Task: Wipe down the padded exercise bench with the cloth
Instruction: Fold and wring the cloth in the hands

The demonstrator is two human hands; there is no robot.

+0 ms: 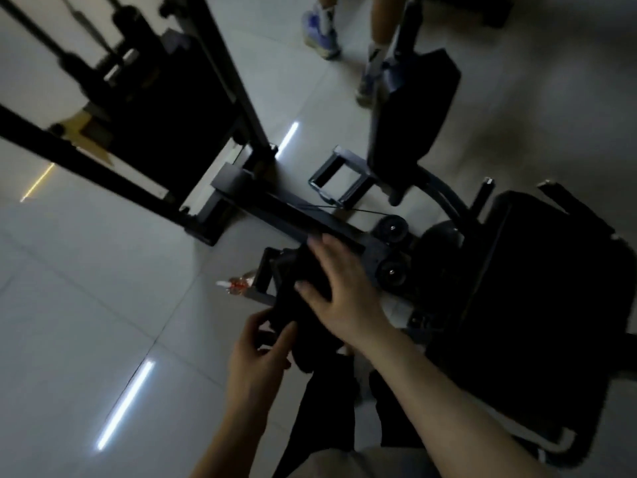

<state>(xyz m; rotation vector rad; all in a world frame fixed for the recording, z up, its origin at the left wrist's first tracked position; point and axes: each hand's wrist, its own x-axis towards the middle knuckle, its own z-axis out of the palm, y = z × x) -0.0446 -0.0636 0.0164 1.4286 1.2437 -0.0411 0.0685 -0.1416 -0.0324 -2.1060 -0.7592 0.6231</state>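
Black cloth [303, 305], black bench pad [537, 288], pale grey floor tiles [86, 288], blue-white shoes [320, 29]

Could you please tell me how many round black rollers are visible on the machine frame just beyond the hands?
2: one roller farther away by the cable, the other roller nearer, right of the right hand. The dark area beside them may hide more.

The room is dim. Pale glossy floor tiles [86, 288] mirror 2 white ceiling strip lights, lower left and centre, and 1 yellow streak at the left edge. A black weight machine frame [144, 98] fills the upper left. At the top, a bystander's legs in blue-and-white trainers [322, 32] stand on the tiles.
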